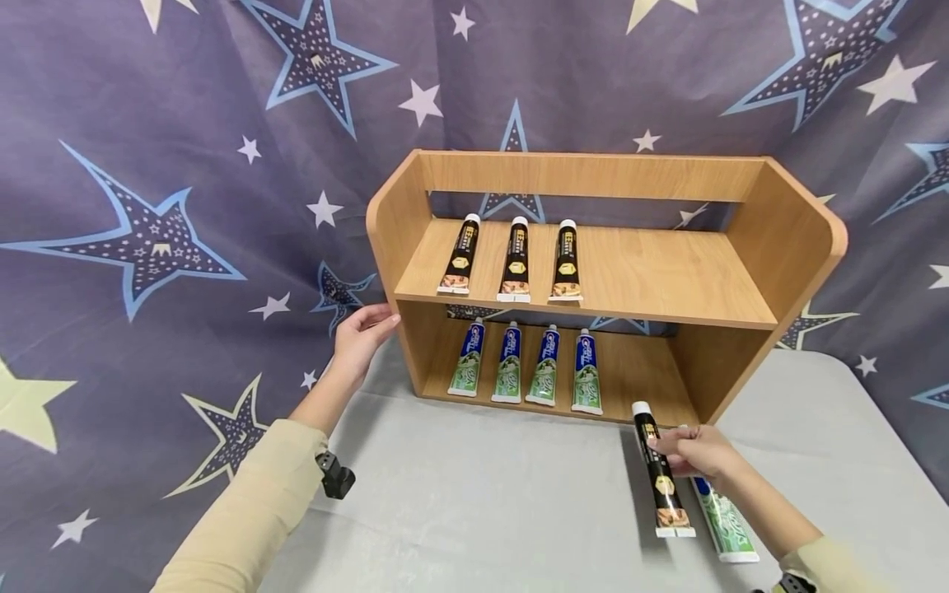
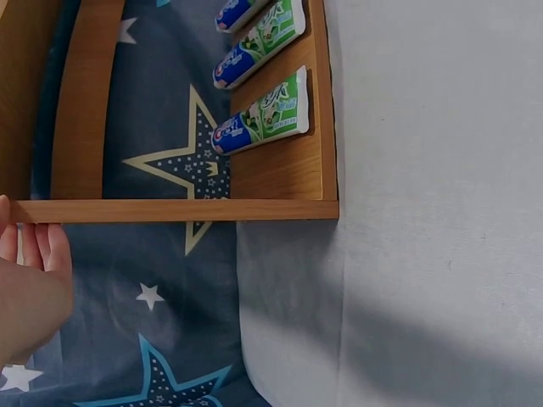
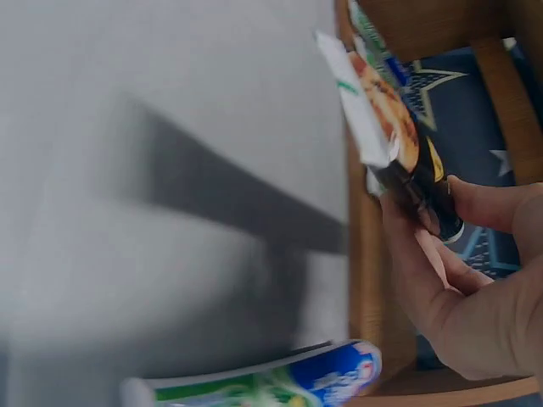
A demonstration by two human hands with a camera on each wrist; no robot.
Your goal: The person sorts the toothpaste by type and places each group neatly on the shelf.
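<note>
A black toothpaste tube (image 1: 662, 478) with a white cap is pinched between the thumb and fingers of my right hand (image 1: 700, 451), held up in front of the shelf's lower right. Beneath that hand, a green and blue toothpaste tube (image 1: 725, 523) lies on the table, partly covered by the hand and wrist. My left hand (image 1: 363, 338) grips the left side panel of the wooden shelf (image 1: 667, 272), thumb at its front edge; the left wrist view shows the fingers (image 2: 34, 246) along the panel's outer face.
Three black tubes (image 1: 517, 259) lie side by side on the upper board, left of its middle. Several green and blue tubes (image 1: 508, 362) line the lower board. The grey-covered table (image 1: 474, 494) spreads out in front, and a star-patterned curtain (image 1: 222, 148) hangs behind.
</note>
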